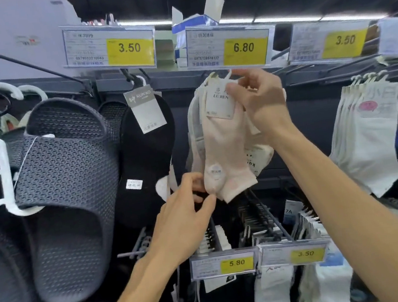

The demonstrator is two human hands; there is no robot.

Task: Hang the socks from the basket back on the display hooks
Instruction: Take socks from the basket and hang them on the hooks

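Note:
A pale pink pair of socks (223, 153) with a white card label (217, 104) hangs just under the 6.80 price tag (229, 46). My right hand (259, 101) grips the top of the socks at the label, with the white plastic hanger loop (227, 74) above my fingers. My left hand (187, 214) pinches the lower edge of the socks near the heel. More socks hang behind this pair on the same hook. The basket is out of view.
Dark grey slippers (66, 190) on white hangers fill the left. A black sock pair (149, 161) hangs under the 3.50 tag. White socks (370, 136) hang at the right. Below are hook rows with 5.80 and 3.50 tags (235, 263).

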